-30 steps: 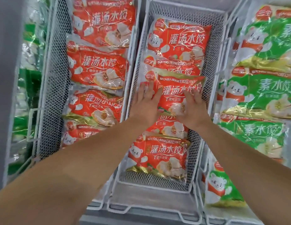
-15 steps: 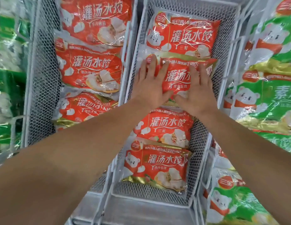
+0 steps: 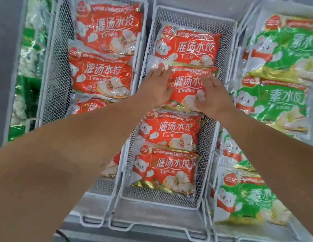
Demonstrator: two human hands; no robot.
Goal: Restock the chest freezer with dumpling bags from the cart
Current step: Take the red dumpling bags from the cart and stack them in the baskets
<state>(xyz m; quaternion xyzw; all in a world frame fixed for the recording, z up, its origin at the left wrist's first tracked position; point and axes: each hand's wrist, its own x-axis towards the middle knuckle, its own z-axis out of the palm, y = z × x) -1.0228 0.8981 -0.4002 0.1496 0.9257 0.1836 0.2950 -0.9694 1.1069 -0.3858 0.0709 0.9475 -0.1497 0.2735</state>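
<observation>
Two hands are seen from the head view, both laid on one red bag (image 3: 185, 84) in the middle basket (image 3: 227, 27). The left hand (image 3: 159, 86) lies flat on its left edge, fingers nearly straight; the right hand (image 3: 211, 95) rests on its right side with fingers loosely bent, and whether anything is pinched in that grip cannot be told. The bag is best pressed level, overlapping the far bag (image 3: 189, 48) evenly, label upward and clear of the mesh.

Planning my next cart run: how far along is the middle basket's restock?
Done: four red bags lie in the middle basket. In hand: the left hand and right hand rest on the second red bag. Left: bare mesh shows at its near end.
</observation>
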